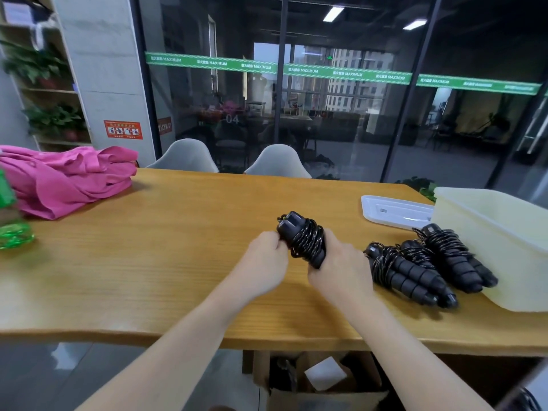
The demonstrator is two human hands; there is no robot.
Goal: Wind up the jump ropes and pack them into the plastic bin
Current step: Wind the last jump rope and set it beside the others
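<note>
We stand at a long wooden table (pixel 166 262) that fills the lower half of the view, with a dark glass wall behind it and two grey chairs (pixel 231 160) pushed in at its far edge. At the left end lies a heap of pink cloth (pixel 65 179), and a green bottle (pixel 12 221), blurred, stands just in front of it at the frame's edge. At the right end sits the pale plastic bin (pixel 504 232), open at the top; we cannot see inside it. Its white lid (pixel 394 213) lies flat on the table just beyond and to the left of it.

Beside the bin's near wall, two wound ropes (pixel 430 262) lie on the table, black cord coiled round their black handles, touching each other.

Near the middle of the table we hold a third rope (pixel 304 238) just above the surface, its cord already wrapped round the paired handles. Our right hand (pixel 341 268) grasps the lower end of the bundle, fingers curled round it. Our left hand (pixel 267 262) pinches the bundle's upper left side, at the cord.

Under the table an open cardboard box (pixel 320 384) shows.
</note>
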